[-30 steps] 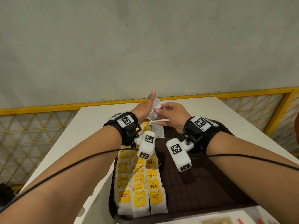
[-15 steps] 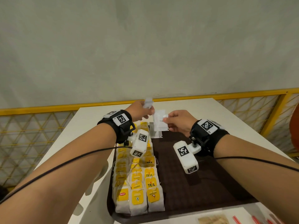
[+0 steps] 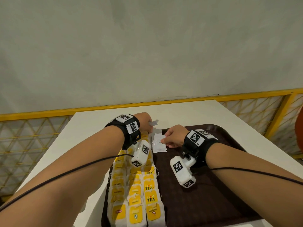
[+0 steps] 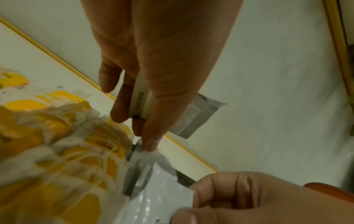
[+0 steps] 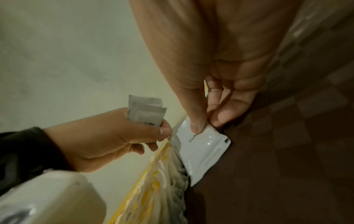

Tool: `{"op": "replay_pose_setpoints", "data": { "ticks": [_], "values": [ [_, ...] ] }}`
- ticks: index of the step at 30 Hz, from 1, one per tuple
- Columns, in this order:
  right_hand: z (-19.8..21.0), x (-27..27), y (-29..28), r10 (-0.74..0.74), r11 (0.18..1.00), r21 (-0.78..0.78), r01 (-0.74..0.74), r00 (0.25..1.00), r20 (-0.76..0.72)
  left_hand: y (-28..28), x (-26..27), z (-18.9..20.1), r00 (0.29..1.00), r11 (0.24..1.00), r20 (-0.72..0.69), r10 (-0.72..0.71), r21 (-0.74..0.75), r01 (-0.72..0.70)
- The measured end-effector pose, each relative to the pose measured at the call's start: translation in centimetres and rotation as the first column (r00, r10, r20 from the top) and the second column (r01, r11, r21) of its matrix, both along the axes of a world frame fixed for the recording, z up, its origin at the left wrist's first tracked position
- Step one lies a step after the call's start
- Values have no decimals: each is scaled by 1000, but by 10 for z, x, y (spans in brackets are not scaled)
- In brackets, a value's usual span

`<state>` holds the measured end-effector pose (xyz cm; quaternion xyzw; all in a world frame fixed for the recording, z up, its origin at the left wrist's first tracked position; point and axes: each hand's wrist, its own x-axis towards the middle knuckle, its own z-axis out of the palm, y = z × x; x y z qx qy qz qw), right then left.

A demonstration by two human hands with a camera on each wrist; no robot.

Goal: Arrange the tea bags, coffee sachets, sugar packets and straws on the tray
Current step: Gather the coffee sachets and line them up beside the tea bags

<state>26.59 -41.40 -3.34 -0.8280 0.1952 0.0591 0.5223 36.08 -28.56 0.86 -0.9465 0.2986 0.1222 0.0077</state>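
- Two spare coffee sachets (image 5: 145, 112) stay pinched in your left hand (image 3: 145, 121), feeding the row.
- Your right hand (image 3: 174, 136) pinches one sachet (image 3: 159, 144) at the tray's (image 3: 213, 202) twelve o'clock, beside the tea bags (image 3: 136, 194).

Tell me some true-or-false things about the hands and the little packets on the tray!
1. The right hand pinches a white coffee sachet down at the brown tray. True.
2. The left hand holds nothing. False: it grips a few more sachets.
3. The tea bags lie in rows on the tray's left side. True.
4. The tea bags have blue tags. False: the tags are yellow.
5. Straws lie on the tray. False: none show there.
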Motion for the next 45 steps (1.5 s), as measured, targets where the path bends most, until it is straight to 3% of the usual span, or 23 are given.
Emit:
{"op": "replay_pose_setpoints", "data": {
  "ticks": [6,18,30,33,35,37,39,41,45],
  "values": [
    [-1,1,2,-9,1000,3,8,1000,26,1,19,-2,996,984,37,79,-161,-72],
    [-6,12,5,20,997,-80,-16,998,59,-1,21,-12,999,994,18,50,-97,-48],
    [-6,11,2,-22,1000,-3,23,996,82,16,18,-8,989,947,-34,144,-285,-147],
    [-6,9,1,-28,1000,5,28,995,91,21,17,-10,980,897,-122,157,-397,-194],
    [-6,7,-1,-33,999,18,31,995,98,24,13,-10,968,809,-201,147,-538,-235],
    [-4,4,-2,-32,999,11,31,992,125,28,6,-7,978,737,-176,110,-646,-199],
    [2,1,-4,-31,1000,4,31,973,230,29,0,-2,989,675,-141,53,-724,-140],
    [14,-2,-2,-18,997,79,-13,926,377,29,-7,3,976,616,-210,-52,-777,-134],
    [40,-11,13,15,938,293,-183,870,494,24,-33,14,929,650,-285,-237,-757,-67]
  ]
}}
